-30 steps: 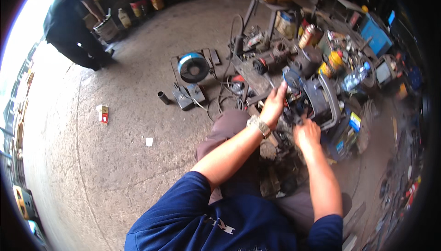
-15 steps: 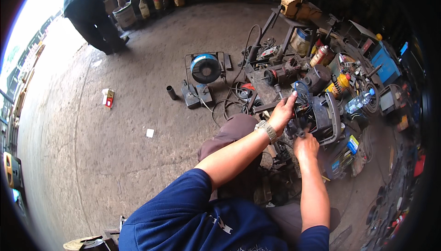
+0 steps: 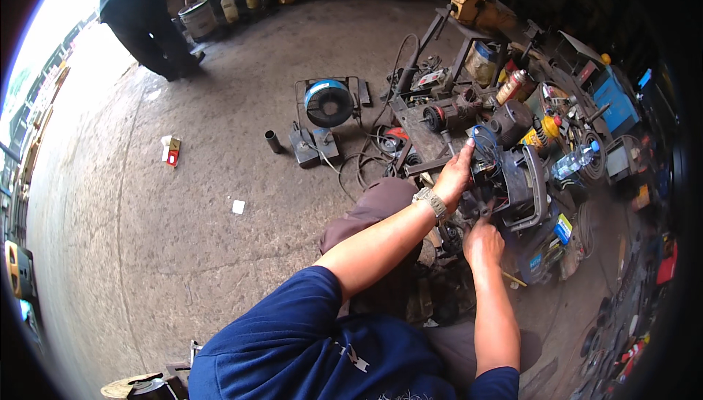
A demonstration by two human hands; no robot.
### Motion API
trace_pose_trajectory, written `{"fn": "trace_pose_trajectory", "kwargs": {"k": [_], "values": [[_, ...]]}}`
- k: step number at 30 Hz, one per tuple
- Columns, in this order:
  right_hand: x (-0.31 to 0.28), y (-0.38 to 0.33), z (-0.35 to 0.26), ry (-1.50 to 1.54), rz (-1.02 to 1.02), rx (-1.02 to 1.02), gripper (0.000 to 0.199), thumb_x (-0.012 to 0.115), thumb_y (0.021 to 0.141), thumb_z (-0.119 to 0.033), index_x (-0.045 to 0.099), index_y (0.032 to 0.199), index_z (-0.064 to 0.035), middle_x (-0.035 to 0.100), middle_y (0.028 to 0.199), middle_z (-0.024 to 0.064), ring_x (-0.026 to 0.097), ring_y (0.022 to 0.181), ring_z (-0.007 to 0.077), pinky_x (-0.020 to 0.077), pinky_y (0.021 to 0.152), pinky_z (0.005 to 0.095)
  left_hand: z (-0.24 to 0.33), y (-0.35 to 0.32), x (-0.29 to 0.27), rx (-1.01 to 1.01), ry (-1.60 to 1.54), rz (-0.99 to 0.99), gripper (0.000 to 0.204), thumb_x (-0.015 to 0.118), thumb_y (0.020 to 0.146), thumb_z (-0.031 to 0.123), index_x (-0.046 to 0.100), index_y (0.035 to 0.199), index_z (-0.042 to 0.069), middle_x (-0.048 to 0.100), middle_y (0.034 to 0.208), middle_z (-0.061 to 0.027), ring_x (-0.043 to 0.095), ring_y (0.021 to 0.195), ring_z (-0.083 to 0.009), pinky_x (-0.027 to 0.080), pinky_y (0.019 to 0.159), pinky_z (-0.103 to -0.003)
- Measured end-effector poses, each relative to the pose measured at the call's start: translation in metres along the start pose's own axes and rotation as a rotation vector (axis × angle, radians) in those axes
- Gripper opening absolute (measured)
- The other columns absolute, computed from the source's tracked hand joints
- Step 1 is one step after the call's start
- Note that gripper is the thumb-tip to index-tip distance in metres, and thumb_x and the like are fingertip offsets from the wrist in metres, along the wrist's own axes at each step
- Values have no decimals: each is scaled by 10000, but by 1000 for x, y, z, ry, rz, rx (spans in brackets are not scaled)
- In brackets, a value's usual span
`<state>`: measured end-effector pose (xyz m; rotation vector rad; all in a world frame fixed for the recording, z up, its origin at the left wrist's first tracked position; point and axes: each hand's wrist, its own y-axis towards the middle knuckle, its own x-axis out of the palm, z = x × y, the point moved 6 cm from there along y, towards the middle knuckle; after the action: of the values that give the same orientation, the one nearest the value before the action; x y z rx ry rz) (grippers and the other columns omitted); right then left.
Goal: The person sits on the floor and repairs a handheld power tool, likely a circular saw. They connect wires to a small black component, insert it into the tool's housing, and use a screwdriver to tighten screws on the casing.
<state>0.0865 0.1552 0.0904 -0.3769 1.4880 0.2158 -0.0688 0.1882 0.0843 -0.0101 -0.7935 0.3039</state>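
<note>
A dark grey motor-like machine (image 3: pixel 516 180) with blue wires (image 3: pixel 485 138) sits on the concrete floor in front of me. My left hand (image 3: pixel 455 175), with a wristwatch on the wrist, rests flat against the machine's left side, fingers up by the blue wires. My right hand (image 3: pixel 482 237) is closed around a dark tool handle (image 3: pixel 480 206) that points up into the machine's lower part. The tool's tip is hidden among the parts.
A blue wire spool (image 3: pixel 328 102) in a frame, a short pipe (image 3: pixel 272 141) and cables lie to the left. Cans, a plastic bottle (image 3: pixel 573 160) and metal parts crowd the right. Another person (image 3: pixel 143 12) stands bent over at the far left by buckets.
The view has shifted, so the machine and my hands sit lower and more central. My left hand stays on the machine and my right hand keeps hold of the tool.
</note>
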Motion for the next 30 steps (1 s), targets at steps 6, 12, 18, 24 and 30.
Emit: {"fn": "trace_pose_trajectory", "kwargs": {"k": [6, 12, 18, 24, 30], "values": [[0, 16, 7, 67, -21, 13, 698, 562, 972, -267, 224, 1518, 7, 738, 993, 234, 739, 923, 397, 588, 829, 505, 5, -2, -1, 28, -6, -10, 789, 479, 1003, 679, 574, 1378, -7, 616, 1344, -107, 550, 1183, -225, 399, 1085, -374], [13, 38, 0, 261, 49, 118, 398, 499, 966, -176, 605, 1329, -53, 750, 1137, 104, 748, 992, 288, 604, 845, 430, 10, -7, 0, 54, -37, 9, 644, 523, 995, 632, 539, 1421, 149, 636, 1314, -63, 613, 1185, -262, 504, 1034, -498], [0, 12, 11, 188, 19, 8, 606, 485, 952, -65, 324, 1499, 139, 762, 937, 199, 771, 810, 309, 630, 693, 461, 5, -12, 21, 52, -59, -51, 670, 501, 996, 653, 505, 1430, 143, 653, 1262, -102, 663, 1107, -294, 549, 969, -493], [-3, -12, 17, 414, 48, -62, 767, 611, 959, -217, 236, 1594, -7, 722, 820, 248, 735, 739, 404, 608, 700, 511, 1, -3, 3, -24, -38, -120, 702, 511, 966, 671, 460, 1502, 220, 577, 1398, -106, 576, 1264, -326, 486, 1048, -562], [-25, -50, 5, 982, 492, -243, 667, 739, 920, -287, 459, 1459, -11, 628, 1297, 234, 723, 940, 384, 599, 832, 434, 6, -8, 6, -9, -14, -68, 717, 502, 962, 692, 492, 1471, 186, 611, 1339, -103, 596, 1218, -313, 479, 1046, -547]]}}
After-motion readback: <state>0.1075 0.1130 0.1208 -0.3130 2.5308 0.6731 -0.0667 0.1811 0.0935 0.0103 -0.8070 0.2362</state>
